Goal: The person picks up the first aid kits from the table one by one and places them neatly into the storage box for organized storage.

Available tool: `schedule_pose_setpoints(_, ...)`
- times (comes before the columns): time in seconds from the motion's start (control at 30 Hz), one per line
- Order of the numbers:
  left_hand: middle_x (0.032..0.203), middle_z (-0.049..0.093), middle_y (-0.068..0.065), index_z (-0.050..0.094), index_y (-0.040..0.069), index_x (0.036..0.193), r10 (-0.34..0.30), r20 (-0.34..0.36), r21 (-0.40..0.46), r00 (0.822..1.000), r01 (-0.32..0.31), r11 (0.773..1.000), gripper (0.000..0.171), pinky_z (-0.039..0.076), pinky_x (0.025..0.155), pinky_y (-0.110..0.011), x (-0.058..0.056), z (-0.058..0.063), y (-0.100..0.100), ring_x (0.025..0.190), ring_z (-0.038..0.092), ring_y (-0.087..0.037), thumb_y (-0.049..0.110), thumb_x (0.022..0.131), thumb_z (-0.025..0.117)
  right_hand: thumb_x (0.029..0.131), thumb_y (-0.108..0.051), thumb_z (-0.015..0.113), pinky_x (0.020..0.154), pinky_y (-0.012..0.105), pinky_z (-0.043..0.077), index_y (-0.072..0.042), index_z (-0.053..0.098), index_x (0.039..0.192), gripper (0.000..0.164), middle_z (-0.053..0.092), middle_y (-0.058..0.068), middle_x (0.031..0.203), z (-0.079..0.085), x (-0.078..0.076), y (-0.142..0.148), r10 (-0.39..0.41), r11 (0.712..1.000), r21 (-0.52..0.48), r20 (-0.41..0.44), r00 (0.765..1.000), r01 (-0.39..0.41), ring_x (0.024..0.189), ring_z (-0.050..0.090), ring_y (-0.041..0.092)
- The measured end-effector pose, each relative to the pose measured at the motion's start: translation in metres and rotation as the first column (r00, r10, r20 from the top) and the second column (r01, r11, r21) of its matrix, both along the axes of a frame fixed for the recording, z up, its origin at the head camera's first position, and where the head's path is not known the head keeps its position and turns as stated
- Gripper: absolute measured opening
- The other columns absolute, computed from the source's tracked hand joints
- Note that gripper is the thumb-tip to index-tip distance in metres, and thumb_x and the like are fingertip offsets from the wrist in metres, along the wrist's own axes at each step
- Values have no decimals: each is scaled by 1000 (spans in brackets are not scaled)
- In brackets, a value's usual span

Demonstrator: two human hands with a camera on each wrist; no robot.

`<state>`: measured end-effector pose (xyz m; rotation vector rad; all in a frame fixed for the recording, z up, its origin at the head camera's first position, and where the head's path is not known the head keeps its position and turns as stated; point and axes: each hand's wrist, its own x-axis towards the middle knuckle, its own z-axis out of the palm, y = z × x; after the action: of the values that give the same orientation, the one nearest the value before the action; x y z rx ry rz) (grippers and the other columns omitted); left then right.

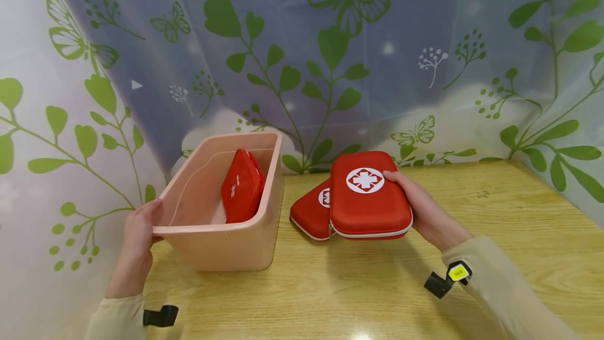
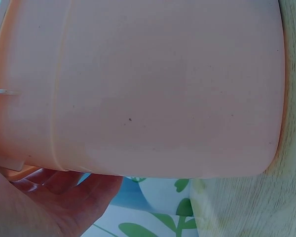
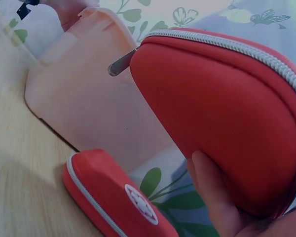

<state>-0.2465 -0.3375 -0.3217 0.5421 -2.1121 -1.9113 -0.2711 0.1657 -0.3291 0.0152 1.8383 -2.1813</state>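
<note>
My right hand point(image 1: 422, 211) grips a red zippered first-aid case point(image 1: 370, 198) by its right side, thumb on top near the white cross emblem. In the right wrist view the held case point(image 3: 212, 108) is above the table, its zipper pull hanging at one end. A second red first-aid case point(image 1: 309, 214) lies on the table, partly hidden behind the held one. My left hand point(image 1: 137, 243) holds the left rim of a pink plastic bin point(image 1: 250, 248). Inside the bin a red pouch point(image 1: 240, 188) leans against the right wall. The left wrist view shows fingers point(image 2: 98, 192) under the rim.
The bin stands on a light wooden table point(image 1: 509, 214). Behind it hangs a curtain point(image 1: 415, 93) with green leaves and butterflies, which also runs along the left side close to my left hand.
</note>
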Motion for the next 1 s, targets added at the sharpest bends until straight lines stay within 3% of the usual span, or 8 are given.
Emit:
schedule_pose_setpoints(0.43, 76, 61, 17, 45, -5, 138, 1, -15, -4, 1000, -1, 1000, 53, 51, 62, -21, 1, -1, 0, 70, 61, -3, 33, 101, 48, 98, -48, 54, 78, 26, 55, -7, 32, 147, 67, 65, -3, 108, 23, -9, -16, 7, 999, -43, -55, 998, -9, 84, 69, 11)
schedule_pose_setpoints(0.73, 75, 63, 15, 59, 6, 120, 27, -21, 25, 999, -27, 999, 34, 51, 59, -22, 0, -2, -1, 67, 61, -5, 32, 100, 51, 98, -46, 56, 78, 24, 54, -6, 38, 142, 62, 67, -3, 105, 33, -11, -21, -1, 998, -70, -83, 997, -5, 84, 69, 10)
schedule_pose_setpoints(1.0, 76, 62, 15, 53, 1, 128, 14, -23, 12, 1000, -14, 1000, 42, 51, 60, -22, 0, -1, 0, 69, 61, -5, 32, 101, 50, 96, -46, 59, 77, 24, 54, -7, 40, 142, 63, 68, -3, 104, 41, -13, -26, -18, 997, -74, -85, 996, 12, 83, 70, 11)
